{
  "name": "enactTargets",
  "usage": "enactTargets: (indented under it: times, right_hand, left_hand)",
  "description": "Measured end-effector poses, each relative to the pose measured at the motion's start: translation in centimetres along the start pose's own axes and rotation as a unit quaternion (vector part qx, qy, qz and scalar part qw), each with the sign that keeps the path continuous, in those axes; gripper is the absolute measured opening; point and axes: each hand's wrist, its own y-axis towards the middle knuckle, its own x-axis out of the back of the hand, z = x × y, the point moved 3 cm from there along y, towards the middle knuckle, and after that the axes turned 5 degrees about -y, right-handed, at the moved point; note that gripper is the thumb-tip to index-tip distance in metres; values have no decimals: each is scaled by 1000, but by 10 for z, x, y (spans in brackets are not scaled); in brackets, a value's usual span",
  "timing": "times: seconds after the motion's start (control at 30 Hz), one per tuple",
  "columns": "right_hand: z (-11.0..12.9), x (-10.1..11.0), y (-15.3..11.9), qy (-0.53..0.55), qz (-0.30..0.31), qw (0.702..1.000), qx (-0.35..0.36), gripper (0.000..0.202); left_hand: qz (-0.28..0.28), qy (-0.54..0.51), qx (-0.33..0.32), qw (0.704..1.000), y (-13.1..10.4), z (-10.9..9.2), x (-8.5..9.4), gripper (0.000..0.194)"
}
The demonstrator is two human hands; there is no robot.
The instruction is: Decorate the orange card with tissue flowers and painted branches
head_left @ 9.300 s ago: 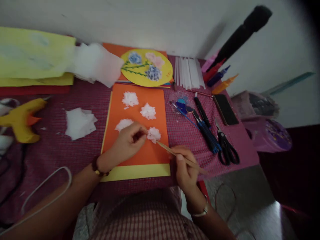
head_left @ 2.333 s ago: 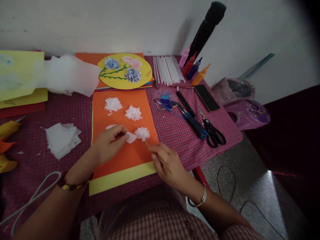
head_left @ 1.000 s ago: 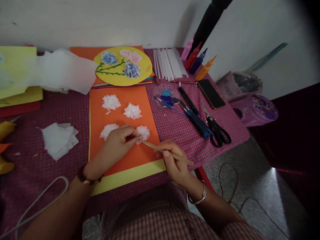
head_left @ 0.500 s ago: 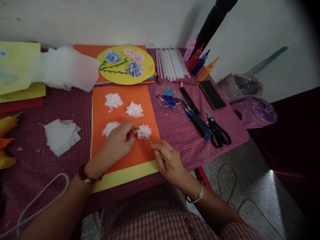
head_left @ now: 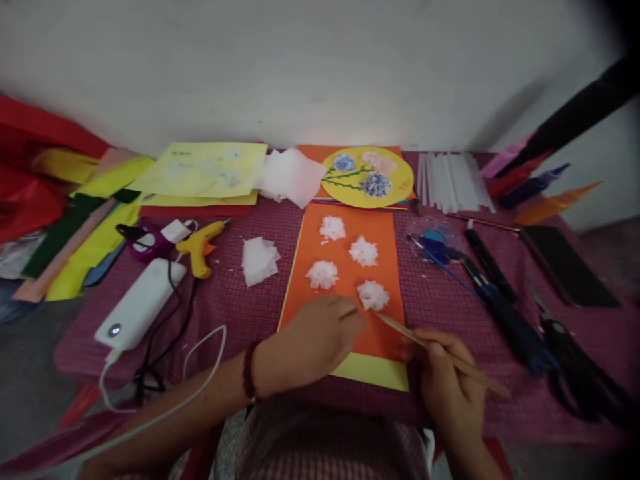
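Observation:
Several white tissue-paper flowers (head_left: 323, 274) rest on an orange sheet (head_left: 350, 327), with a yellow sheet under it. My right hand (head_left: 447, 373) grips a thin wooden stick (head_left: 425, 343), whose tip points toward the lower right flower (head_left: 373, 295). Over the lower left of the orange sheet hovers my left hand (head_left: 320, 337), its fingers curled together just short of that flower; the fingertips are blurred, and whatever they hold is hidden. A stack of white tissue squares (head_left: 260, 261) lies to the left of the orange sheet.
Behind stands a yellow oval card (head_left: 350, 193) with paper flowers, beside white glue sticks (head_left: 453, 183). On the right lie scissors (head_left: 575, 367), a phone (head_left: 567, 265) and a blue-black tool (head_left: 515, 330). A yellow glue gun (head_left: 201, 247) and white power bank (head_left: 143, 303) with cables are left.
The view has swung left, showing the glue gun and power bank. My left hand has drawn back from the lower right flower, and the stick tip has come away from it.

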Motion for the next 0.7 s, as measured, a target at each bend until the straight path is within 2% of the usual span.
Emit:
enactTargets:
  times: [0.07, 0.13, 0.27, 0.33, 0.43, 0.53, 0.7]
  right_hand:
    - [-5, -1, 3, 72, 1, 994, -81, 18]
    - [-5, -2, 5, 118, -5, 985, -128, 18]
    - [-1, -5, 6, 134, -17, 980, -147, 20]
    - [-2, -6, 6, 125, -21, 980, -152, 21]
    - [-2, -5, 6, 116, -27, 981, -150, 20]
    - [-1, -5, 6, 113, -29, 983, -141, 19]
    - [-2, -5, 6, 108, -25, 984, -139, 18]
  left_hand:
    - [21, 41, 18, 999, -28, 2, 8, 10]
    - [-6, 63, 78, 995, -57, 21, 19, 13]
    - [-142, 119, 245, 952, -96, 85, 44, 20]
    - [-187, 135, 283, 931, -103, 111, 53, 18]
    - [-180, 125, 311, 925, -103, 133, 55, 25]
    - [-179, 95, 332, 921, -103, 143, 53, 21]
    - [-253, -23, 369, 894, -110, 147, 59, 25]
